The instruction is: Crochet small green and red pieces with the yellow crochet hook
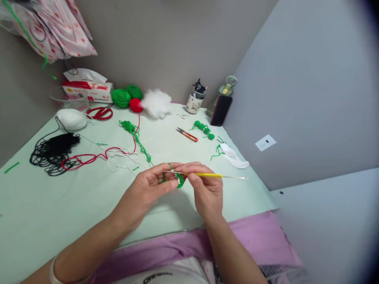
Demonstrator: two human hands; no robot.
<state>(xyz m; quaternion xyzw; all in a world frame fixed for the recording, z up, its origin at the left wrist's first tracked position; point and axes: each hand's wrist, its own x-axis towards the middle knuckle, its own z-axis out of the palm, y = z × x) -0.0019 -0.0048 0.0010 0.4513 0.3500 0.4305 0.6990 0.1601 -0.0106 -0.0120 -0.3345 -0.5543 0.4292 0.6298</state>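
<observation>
A small curved piece of green crochet (180,180) is pinched between the thumb and fingers of my left hand (154,181), with green yarn passing over the fingers. My right hand (207,189) grips a crochet hook (207,174) by its yellow handle. The hook's thin metal end points left and lies at the top of the green piece, close to the left fingers. Its other metal end sticks out to the right. From a loose green yarn bundle (128,127), a strand runs down toward my left hand.
Orange thread snips (187,134) and several small green crocheted balls (204,129) lie beyond my hands. A white crocheted piece (233,156) lies right. Black yarn (57,152), red scissors (100,113), white stuffing (156,103) and a phone (221,110) stand or lie farther off.
</observation>
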